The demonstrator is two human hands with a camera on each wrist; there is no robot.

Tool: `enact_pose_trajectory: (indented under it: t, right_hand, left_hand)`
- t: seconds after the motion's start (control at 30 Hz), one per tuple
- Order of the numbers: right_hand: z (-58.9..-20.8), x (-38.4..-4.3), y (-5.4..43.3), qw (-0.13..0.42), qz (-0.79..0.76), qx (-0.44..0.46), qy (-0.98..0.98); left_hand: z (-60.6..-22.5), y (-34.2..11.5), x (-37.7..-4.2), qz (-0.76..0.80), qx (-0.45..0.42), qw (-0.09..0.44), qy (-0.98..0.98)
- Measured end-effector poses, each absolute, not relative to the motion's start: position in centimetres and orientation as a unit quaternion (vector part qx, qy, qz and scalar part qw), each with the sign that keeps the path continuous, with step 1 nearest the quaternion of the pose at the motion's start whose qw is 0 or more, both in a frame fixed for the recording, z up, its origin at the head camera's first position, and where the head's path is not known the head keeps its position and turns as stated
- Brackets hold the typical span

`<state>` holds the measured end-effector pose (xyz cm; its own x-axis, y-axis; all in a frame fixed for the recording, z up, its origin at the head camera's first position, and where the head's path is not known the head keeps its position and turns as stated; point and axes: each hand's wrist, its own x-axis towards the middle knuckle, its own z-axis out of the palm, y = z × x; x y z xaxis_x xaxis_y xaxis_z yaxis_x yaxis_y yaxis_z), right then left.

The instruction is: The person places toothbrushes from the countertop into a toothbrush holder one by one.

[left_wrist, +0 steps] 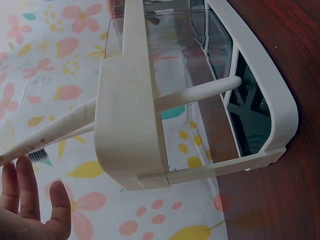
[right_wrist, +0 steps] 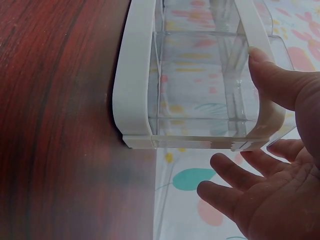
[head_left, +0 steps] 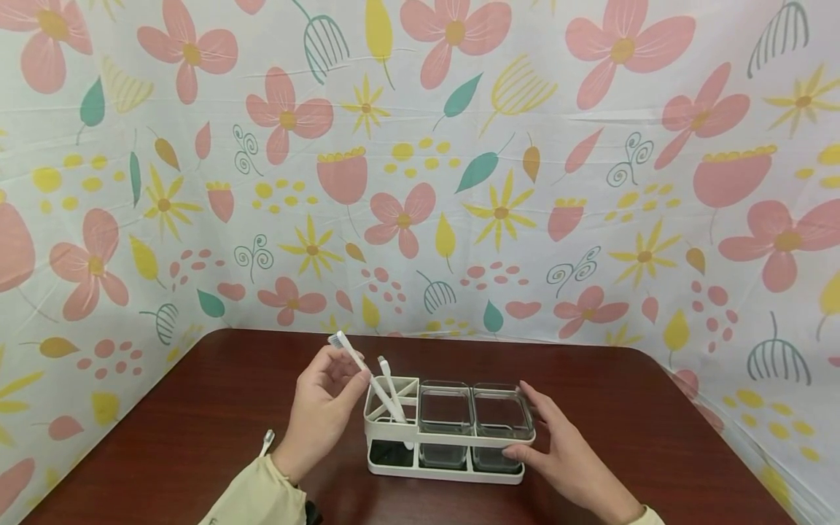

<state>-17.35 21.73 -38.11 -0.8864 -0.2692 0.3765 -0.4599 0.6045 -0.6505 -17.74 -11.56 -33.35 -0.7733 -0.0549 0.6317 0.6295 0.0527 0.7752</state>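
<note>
My left hand (head_left: 318, 415) pinches a white toothbrush (head_left: 357, 357) just below its bristled head, between thumb and fingers. This toothbrush slants down into the divided left section of a cream toothbrush holder (head_left: 453, 438). Beside it, a second white toothbrush (head_left: 385, 370) leans in the same section, bristles up. Through the open side in the left wrist view, a handle end (left_wrist: 200, 95) reaches down near the dark base pad (left_wrist: 250, 112). At the holder's right end, my right hand (head_left: 564, 448) grips the upper frame, thumb in front and fingers behind.
Two clear cups (head_left: 446, 408) sit side by side in the holder's other sections. Another toothbrush (head_left: 267, 442) is partly hidden behind the left sleeve (head_left: 262, 496). The dark red wooden table (head_left: 216, 408) meets a flower-patterned cloth (head_left: 407, 292) at the back and sides.
</note>
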Motion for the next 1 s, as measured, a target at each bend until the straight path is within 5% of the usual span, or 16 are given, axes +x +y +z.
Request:
enact_pose_trajectory:
  t: [1.0]
  right_hand:
    - [-38.1,-17.4,21.9,0.110,0.400,0.205,-0.887]
  left_hand:
    - [-35.5,-10.2,-18.2,-0.554,-0.219,0.259,-0.760]
